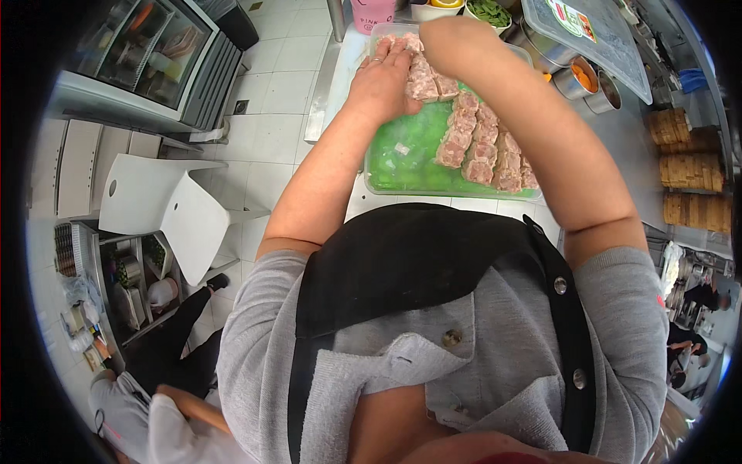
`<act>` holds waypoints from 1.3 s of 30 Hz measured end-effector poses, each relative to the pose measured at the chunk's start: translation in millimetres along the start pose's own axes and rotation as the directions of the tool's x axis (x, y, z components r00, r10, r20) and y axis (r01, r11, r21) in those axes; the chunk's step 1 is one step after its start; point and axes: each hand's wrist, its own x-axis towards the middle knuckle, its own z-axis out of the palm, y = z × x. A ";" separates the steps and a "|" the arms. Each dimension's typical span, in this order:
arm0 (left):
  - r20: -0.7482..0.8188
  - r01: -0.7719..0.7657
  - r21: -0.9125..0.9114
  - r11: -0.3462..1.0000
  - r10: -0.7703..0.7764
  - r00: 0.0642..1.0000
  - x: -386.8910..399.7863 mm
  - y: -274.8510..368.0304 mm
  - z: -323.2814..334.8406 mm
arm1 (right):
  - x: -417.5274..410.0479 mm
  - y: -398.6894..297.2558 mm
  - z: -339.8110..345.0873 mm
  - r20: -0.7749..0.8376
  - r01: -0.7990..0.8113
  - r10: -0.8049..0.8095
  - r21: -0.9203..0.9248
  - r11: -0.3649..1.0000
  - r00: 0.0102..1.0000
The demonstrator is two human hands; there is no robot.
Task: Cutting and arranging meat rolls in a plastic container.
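Note:
My left hand [385,81], with a ring on one finger, lies over a block of raw meat [422,87]. Its fingers are on top, and the thumb is by the near end. Over the far side of that block, my right hand [461,46] is bent at the wrist. Its fingers are hidden, so what they hold cannot be seen. The block rests at the far end of a clear-rimmed tray with a green base [400,168]. Several rows of cut raw meat chunks [480,142] lie side by side on the tray's right; my right forearm partly covers them.
Beyond the tray stand a pink cup [373,14], a bowl of lemon [437,10] and a bowl of green leaves [490,13]. Metal containers [575,75], a large plastic lid [597,40] and bamboo steamers [693,171] are right. Leftward are white chairs [191,220] and a person [156,400].

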 end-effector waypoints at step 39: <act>-0.024 -0.245 -0.113 0.963 0.244 0.970 42.7 22.1 -21.6 | -87.3 96.8 79.0 -0.225 -0.138 0.385 0.680 0.720 0.895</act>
